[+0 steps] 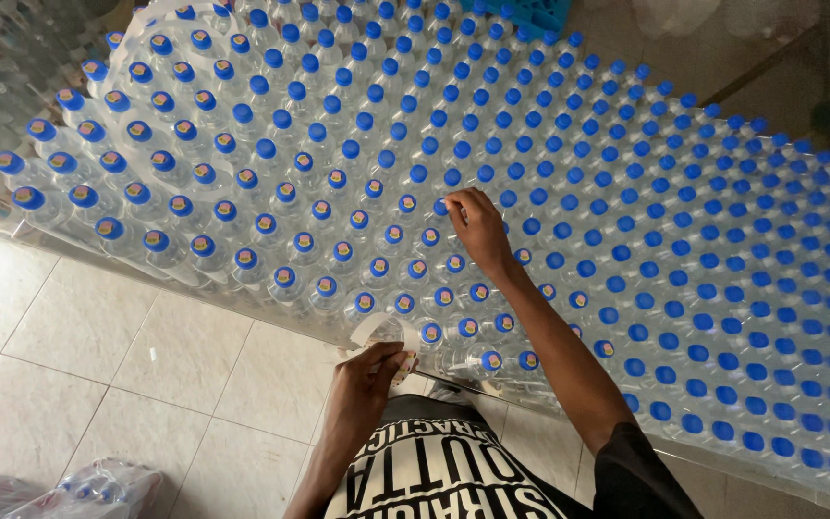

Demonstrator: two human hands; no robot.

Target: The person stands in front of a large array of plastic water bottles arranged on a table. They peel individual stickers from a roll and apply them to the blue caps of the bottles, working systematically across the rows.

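A wide field of clear bottles with blue caps [569, 192] spreads beyond the right hand [480, 231], whose fingertips pinch at one cap amid them, while the left hand [372, 370] at the field's near edge grips a sticker roll [377, 332].

Right hand [477, 226] outstretched, fingertips pinched; left hand [369, 370] close in, grip curled shut.

Rows of bottles [549, 192] stand packed before the person; a bag [98, 490] lies on the floor [98, 365] at the left.
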